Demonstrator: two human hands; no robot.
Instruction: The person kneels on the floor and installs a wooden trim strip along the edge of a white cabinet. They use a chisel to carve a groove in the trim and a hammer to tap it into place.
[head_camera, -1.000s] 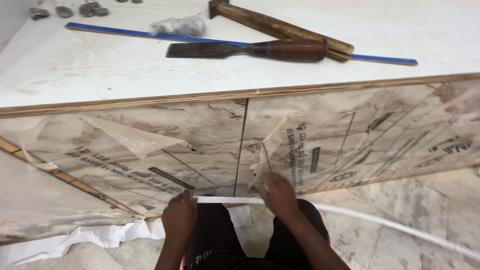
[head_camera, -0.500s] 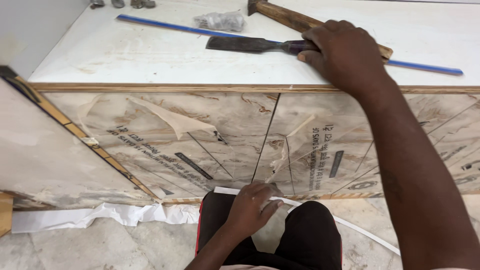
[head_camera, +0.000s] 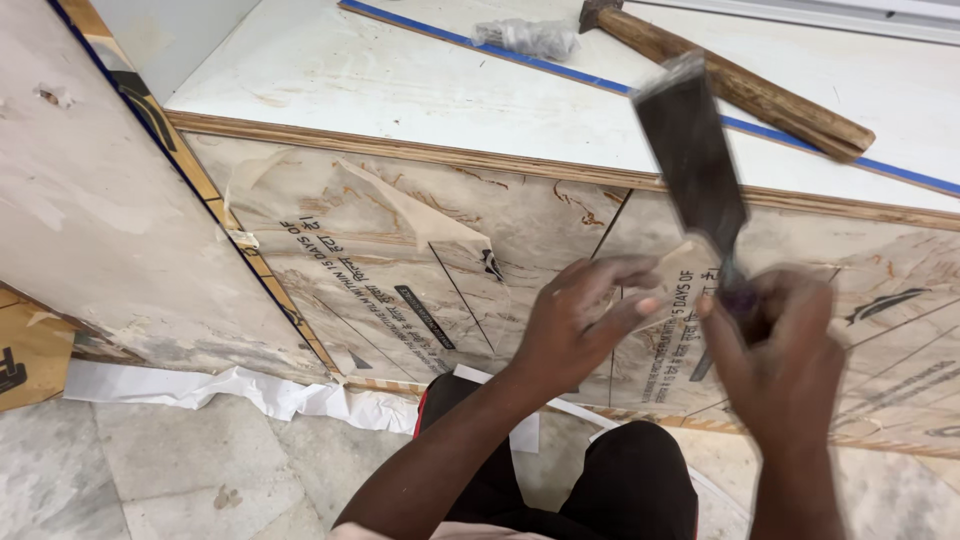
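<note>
Wide chisel (head_camera: 693, 160) raised blade-up, blurred, just above the film-covered panel front (head_camera: 400, 270). Handle gripped in closed right hand (head_camera: 775, 350); left hand (head_camera: 580, 320) beside it, fingers bent, pinching a loose film flap (head_camera: 690, 265). Most film unpeeled, so barely begun. Hammer (head_camera: 730, 80) on top beyond.

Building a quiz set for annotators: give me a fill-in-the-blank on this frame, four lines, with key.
1. The right hand grips a wide-bladed ____, its blade pointing up.
2. The left hand pinches a peeled flap of protective film on the ____ face of the plywood panel.
3. A wooden-handled ____ lies on the white top surface, across a blue strip.
4. A crumpled ____ bag lies near the hammer's head.

Missing words: chisel; front; hammer; plastic
</note>
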